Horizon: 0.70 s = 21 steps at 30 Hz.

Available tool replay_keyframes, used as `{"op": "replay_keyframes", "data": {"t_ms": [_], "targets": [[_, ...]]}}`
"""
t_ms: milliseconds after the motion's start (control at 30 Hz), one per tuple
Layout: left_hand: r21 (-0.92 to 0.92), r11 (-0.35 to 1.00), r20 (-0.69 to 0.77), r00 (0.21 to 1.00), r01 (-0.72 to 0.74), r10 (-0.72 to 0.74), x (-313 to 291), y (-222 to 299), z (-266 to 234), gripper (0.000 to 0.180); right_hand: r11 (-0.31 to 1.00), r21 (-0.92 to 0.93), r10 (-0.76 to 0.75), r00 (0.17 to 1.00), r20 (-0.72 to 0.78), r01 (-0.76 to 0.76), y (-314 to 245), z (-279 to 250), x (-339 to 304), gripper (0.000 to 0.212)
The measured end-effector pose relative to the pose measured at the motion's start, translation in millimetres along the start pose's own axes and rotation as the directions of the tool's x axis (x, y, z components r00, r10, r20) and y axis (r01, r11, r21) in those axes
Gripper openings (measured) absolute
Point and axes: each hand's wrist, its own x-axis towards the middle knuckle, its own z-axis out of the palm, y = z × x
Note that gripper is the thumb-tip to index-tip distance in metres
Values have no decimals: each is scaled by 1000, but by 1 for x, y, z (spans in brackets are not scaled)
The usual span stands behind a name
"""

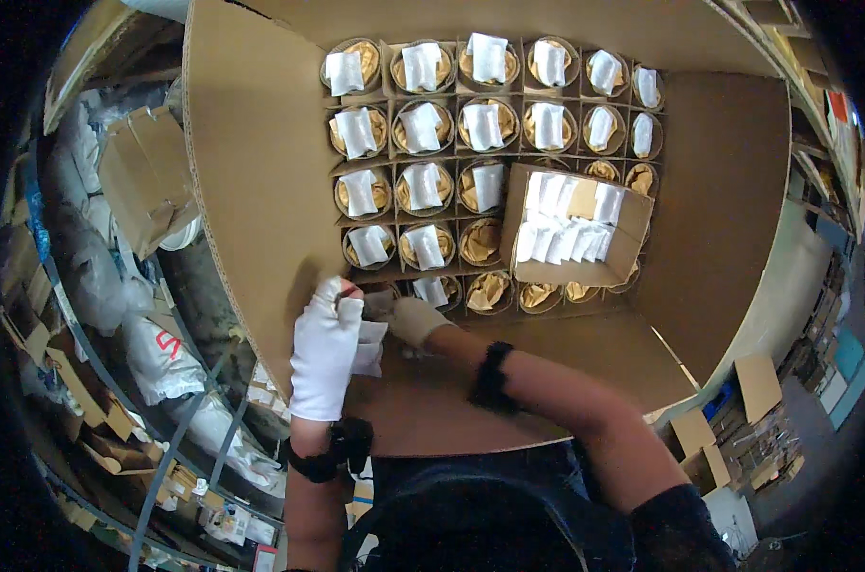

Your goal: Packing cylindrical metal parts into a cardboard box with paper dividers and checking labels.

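Note:
My left hand (329, 334), in a white glove with bare fingertips, is closed beside the front left corner of the divided carton. Small white packets (368, 353) stick out from its right side. Close to it, my right hand (420, 321) wears a pale glove and reaches left over the front row. Its fingers are blurred and partly hidden, beside a pale packet (380, 303) in shadow. Round items stuffed with brown paper (480, 240) stand in the cells, many topped with a white packet (427, 246).
A small open box (626, 255) with several white packets rests over the cells at the right. The large carton's left wall (251, 143) and right wall (723, 191) rise around the grid. Outside, plastic-wrapped bags (161, 357) lie left, and open boxes (758, 389) stand right.

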Motion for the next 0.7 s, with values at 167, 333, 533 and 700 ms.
{"op": "replay_keyframes", "data": {"t_ms": [167,333,533,700], "targets": [[263,958,47,994,-112,103,-1,26,4,15,979,-185,-126,973,-196,89,12,19,56,37],[361,917,221,971,-168,91,-9,19,12,16,561,-642,-744,659,-113,523,41,-31,-12,32],[-268,963,383,917,-5,111,-16,21,46,20,941,323,-168,966,196,98,-21,-104,-150,37],[-167,972,590,806,165,-35,-4,3,65,24,923,376,-98,995,30,80,20,-76,-145,41]]}}
